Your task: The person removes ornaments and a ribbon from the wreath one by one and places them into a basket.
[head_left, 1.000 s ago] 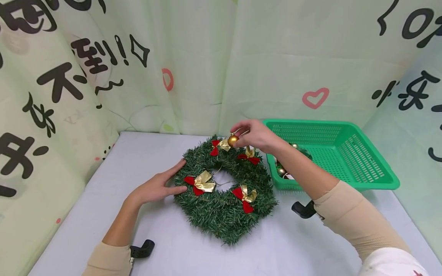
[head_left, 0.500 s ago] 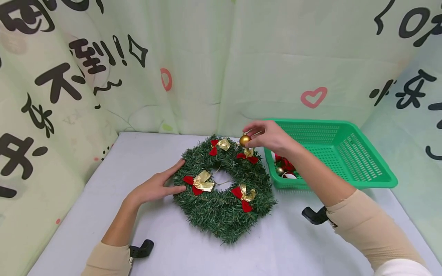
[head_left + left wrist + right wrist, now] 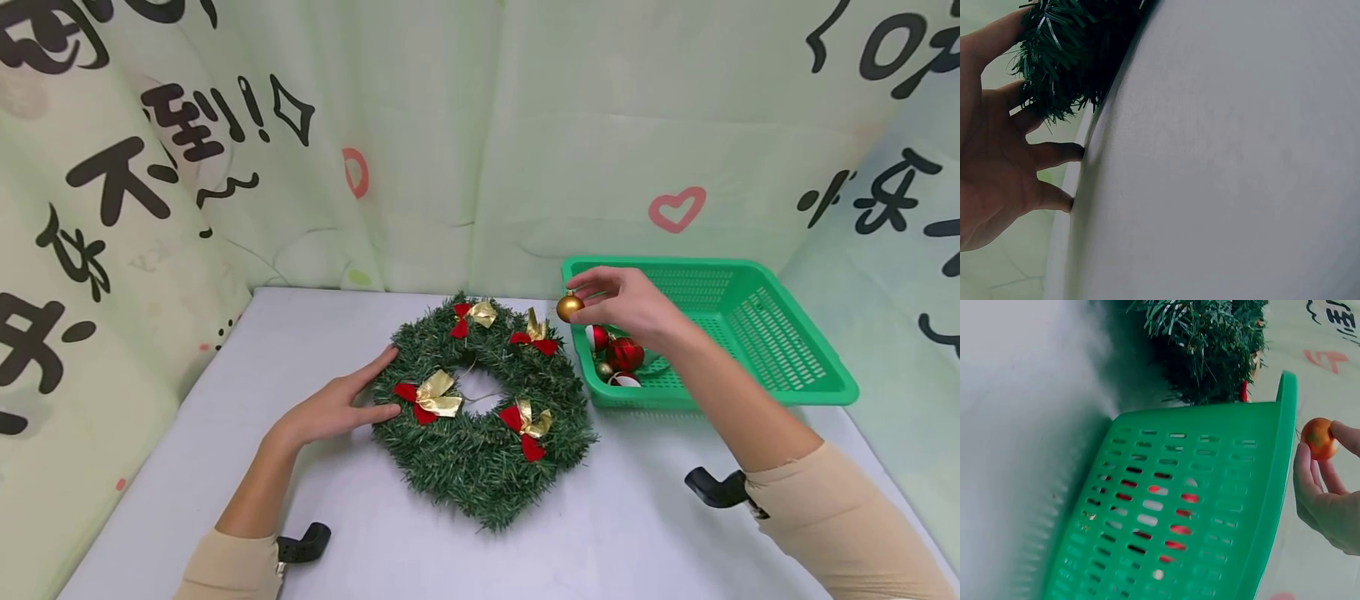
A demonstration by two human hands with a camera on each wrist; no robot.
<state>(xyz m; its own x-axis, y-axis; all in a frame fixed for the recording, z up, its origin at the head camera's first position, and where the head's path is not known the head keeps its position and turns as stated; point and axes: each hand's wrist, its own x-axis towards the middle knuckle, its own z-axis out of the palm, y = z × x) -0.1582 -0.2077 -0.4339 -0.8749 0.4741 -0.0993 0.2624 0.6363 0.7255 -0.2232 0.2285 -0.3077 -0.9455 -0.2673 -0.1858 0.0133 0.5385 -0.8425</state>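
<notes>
A green artificial wreath (image 3: pixel 480 492) lies on the table, with several red-and-gold bows (image 3: pixel 437 397) fixed round it. My left hand (image 3: pixel 330 408) rests at its left side, thumb and fingers spread against the needles; in the left wrist view two fingertips (image 3: pixel 1075 152) reach down to the tabletop. My right hand (image 3: pixel 630 304) pinches a gold bauble (image 3: pixel 570 307) between thumb and fingers, over the left rim of the green basket (image 3: pixel 813 375). In the right wrist view the bauble (image 3: pixel 1319 439) shows just beyond the basket rim.
Red baubles (image 3: pixel 625 354), a small gold one (image 3: pixel 604 371) and red-and-white ornaments lie in the basket's left end. The white-covered table (image 3: pixel 352 525) runs back to a pale green curtain (image 3: pixel 420 125) with black lettering. A thin cord (image 3: pixel 480 398) crosses the wreath's centre hole.
My right hand has moved right with the gold bauble, from above the wreath's back bows to the basket's left rim. My left hand keeps its place on the wreath.
</notes>
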